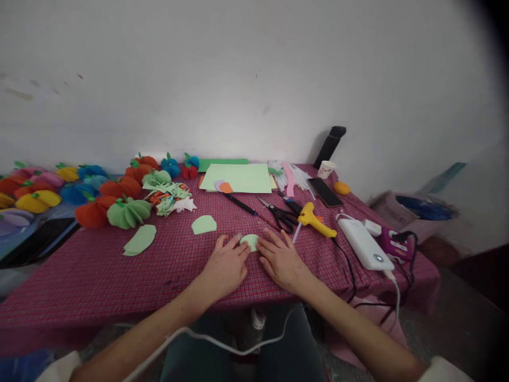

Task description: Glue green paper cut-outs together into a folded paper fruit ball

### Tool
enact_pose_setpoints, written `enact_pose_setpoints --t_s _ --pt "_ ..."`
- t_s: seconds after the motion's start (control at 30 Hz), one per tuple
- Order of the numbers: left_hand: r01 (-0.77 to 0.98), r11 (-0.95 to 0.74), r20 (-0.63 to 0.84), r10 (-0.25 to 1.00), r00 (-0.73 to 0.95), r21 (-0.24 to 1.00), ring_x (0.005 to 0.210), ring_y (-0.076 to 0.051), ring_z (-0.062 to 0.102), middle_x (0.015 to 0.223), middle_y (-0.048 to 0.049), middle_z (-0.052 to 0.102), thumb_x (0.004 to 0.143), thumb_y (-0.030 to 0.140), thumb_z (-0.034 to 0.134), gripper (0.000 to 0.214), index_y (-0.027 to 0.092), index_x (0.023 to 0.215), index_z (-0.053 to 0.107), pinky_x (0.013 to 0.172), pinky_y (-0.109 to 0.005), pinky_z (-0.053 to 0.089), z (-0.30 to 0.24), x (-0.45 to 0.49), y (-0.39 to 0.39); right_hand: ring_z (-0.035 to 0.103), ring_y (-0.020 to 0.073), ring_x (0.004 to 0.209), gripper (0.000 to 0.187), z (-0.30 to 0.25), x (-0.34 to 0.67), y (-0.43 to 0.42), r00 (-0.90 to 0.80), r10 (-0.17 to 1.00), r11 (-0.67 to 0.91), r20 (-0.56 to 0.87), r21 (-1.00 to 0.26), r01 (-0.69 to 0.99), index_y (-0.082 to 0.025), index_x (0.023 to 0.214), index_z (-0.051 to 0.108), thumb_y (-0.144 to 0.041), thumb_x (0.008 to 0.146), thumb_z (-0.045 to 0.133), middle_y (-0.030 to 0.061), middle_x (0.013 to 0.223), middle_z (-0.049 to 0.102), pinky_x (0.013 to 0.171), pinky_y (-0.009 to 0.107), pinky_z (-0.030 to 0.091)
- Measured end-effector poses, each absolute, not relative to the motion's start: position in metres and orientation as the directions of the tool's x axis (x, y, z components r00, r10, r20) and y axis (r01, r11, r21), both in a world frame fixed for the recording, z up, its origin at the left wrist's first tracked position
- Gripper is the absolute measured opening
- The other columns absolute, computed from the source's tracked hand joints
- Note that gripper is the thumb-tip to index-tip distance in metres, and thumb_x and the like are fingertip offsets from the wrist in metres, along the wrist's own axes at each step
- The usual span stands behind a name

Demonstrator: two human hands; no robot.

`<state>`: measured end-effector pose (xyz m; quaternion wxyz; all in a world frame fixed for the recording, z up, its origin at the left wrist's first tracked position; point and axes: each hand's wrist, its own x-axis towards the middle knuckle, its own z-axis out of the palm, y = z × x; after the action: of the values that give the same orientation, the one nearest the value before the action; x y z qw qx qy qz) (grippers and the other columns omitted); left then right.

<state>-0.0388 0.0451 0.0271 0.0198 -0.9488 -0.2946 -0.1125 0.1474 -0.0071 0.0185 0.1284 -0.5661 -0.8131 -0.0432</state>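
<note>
A small light green paper piece with a rounded top edge lies on the checked tablecloth between my hands. My left hand rests on its left side, fingers stretched out and touching it. From the right, my right hand presses on its other edge with fingers spread and flat. To the left is another light green paper piece, and farther left lies a stack of light green paper pieces. A yellow glue gun and black-handled scissors lie just beyond my right hand.
Several colourful paper pumpkins stand at the left, beside a pile of paper scraps. Green paper sheets lie at the back. On the right are a phone, a paper cup, a white power bank and cables.
</note>
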Motion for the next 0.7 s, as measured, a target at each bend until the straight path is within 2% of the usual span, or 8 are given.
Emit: enact_pose_setpoints --t_s 0.23,0.53,0.7 --pt "0.555 -0.83 0.199 0.552 0.809 0.045 0.122 -0.026 0.037 0.118 -0.0079 0.06 0.08 0.023 0.046 0.037 0.016 0.116 0.053 0.099 -0.047 0.022 0.027 -0.037 0.046 0.023 0.0234 0.133 0.038 0.018 0.148 -0.006 -0.355 0.903 0.372 0.244 -0.028 0.928 -0.019 0.124 0.051 -0.032 0.091 0.038 0.0044 0.129 0.053 0.109 0.052 0.007" --pt "0.566 -0.821 0.164 0.569 0.806 0.069 0.124 -0.025 0.035 0.121 -0.0059 0.058 0.079 0.023 0.047 0.039 0.018 0.117 0.053 0.101 -0.047 0.021 0.03 -0.034 0.045 0.023 0.0245 0.133 0.033 0.019 0.154 -0.006 -0.347 0.902 0.382 0.255 -0.098 0.919 -0.024 0.119 0.055 -0.031 0.09 0.041 0.0016 0.127 0.055 0.108 0.055 0.006" --pt "0.554 -0.826 0.17 0.563 0.809 0.104 0.124 -0.025 0.036 0.124 -0.0021 0.057 0.077 0.022 0.049 0.043 0.022 0.12 0.052 0.1 -0.047 0.021 0.032 -0.04 0.051 0.023 0.024 0.133 0.034 0.037 0.168 -0.009 -0.261 0.89 0.336 0.374 -0.151 0.93 -0.024 0.118 0.056 -0.022 0.087 0.042 0.0 0.131 0.052 0.108 0.053 0.009"
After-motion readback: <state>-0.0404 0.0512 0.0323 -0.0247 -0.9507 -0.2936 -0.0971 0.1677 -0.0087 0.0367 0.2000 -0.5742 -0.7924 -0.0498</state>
